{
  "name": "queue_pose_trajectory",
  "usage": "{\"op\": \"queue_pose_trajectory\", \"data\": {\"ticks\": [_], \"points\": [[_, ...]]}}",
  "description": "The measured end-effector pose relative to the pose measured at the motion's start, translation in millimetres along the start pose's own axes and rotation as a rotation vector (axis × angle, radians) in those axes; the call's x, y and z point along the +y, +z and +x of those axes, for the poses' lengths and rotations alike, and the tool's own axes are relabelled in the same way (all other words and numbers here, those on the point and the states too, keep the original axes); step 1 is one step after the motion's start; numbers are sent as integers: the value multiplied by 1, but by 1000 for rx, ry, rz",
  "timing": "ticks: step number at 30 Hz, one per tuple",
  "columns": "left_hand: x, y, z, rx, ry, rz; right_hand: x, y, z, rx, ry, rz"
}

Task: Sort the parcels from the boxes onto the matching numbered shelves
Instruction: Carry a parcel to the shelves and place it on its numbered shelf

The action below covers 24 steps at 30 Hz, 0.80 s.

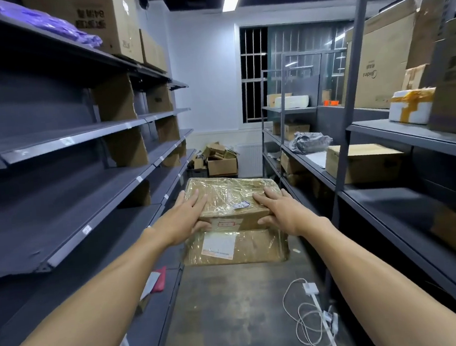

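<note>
Hands in mid-aisle: the left hand (184, 221) and right hand (281, 211) grip the tape-wrapped brown cardboard parcel (231, 194) at its near corners, fingers flat on top and thumbs against the near face. It is held directly above a second taped brown parcel (258, 246) bearing a white shipping label (218, 246); the print on both parcels is too small to read. On the grey right-hand shelf (411, 140), a large brown carton (379, 57) reads "Midea", upside down.

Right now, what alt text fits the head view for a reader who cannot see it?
The left hand and right hand grip a tape-wrapped parcel above a second parcel in a storeroom aisle. Grey shelves line both sides; a white cable lies on the floor.
</note>
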<state>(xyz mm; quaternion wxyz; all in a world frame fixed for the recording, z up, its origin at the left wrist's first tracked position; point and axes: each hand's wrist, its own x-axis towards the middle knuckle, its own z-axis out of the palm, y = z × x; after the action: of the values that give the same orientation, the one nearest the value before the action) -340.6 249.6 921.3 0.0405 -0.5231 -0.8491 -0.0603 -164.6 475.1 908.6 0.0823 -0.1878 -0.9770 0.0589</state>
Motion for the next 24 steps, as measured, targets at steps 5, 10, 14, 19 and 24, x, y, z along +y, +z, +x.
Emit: {"op": "queue_pose_trajectory", "data": {"ticks": [5, 10, 14, 19, 24], "points": [[-13, 1, 101, -23, -10, 7, 52, -3, 83, -2, 9, 29], [-25, 6, 178, -32, -24, 1, 91, -8, 153, -14, 14, 15], [-41, 12, 230, -43, -32, -3, 114, -7, 199, -25, 19, 20], [-68, 28, 292, -65, -40, -31, 136, 8, 266, -45, 10, 0], [-111, 45, 364, -73, -38, -30, 155, 29, 347, -38, 12, -11]]}}
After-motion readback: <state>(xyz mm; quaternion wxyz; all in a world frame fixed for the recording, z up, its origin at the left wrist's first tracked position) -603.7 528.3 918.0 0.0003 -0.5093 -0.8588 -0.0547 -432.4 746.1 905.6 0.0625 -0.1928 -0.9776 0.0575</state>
